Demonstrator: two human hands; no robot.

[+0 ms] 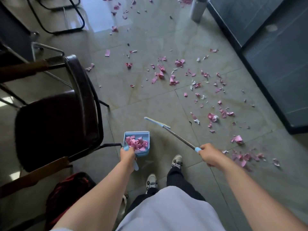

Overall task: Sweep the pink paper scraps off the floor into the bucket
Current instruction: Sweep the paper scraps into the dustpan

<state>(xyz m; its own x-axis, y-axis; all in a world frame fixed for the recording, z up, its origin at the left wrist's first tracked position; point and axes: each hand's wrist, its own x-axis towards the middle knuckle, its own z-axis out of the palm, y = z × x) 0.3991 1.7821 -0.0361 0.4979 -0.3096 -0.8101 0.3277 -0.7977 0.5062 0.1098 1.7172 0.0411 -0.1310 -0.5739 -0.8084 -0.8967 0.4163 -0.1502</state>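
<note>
Pink paper scraps (173,80) lie scattered over the tiled floor ahead and to my right, with another cluster (245,158) close to my right side. My left hand (127,154) grips the handle of a blue dustpan (145,135), which holds a heap of pink scraps. My right hand (210,155) grips the blue end of a broom handle (179,138). The flat blue broom head (156,122) sits just right of and beyond the dustpan. No bucket is in view.
A dark chair (58,124) with wooden armrests stands close on my left, and a red and black bag (66,192) lies beside it. Black chair legs (63,19) sit far left. A silver bottle (198,8) stands at the top. A dark glass partition (275,55) runs along the right.
</note>
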